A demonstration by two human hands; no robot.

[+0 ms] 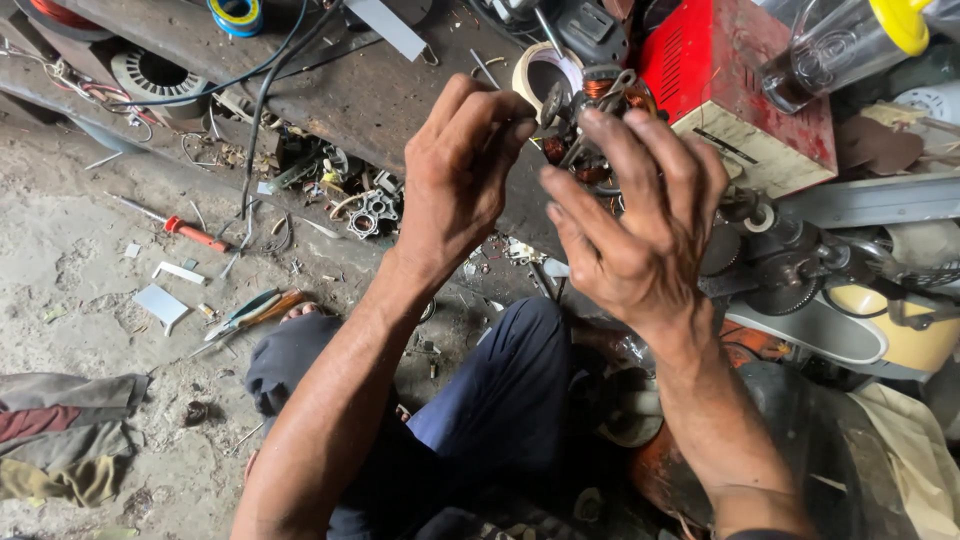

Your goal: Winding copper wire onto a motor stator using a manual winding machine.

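Observation:
My left hand [462, 175] is raised with its fingers curled and pinched near a small motor with copper windings [590, 105]. Whether it pinches a wire is too small to tell. My right hand [640, 225] is beside it, fingers spread and bent, its fingertips touching the motor's right side. The motor sits between both hands, partly hidden by them. My dark blue trousers [500, 400] are below.
A red metal box [725, 70] stands behind the motor, a clear jar with yellow lid [850, 40] at top right. A wooden bench [370, 95] carries cables and tape. A red-handled screwdriver [190, 232], pliers [250, 312] and scraps lie on the dirt floor left.

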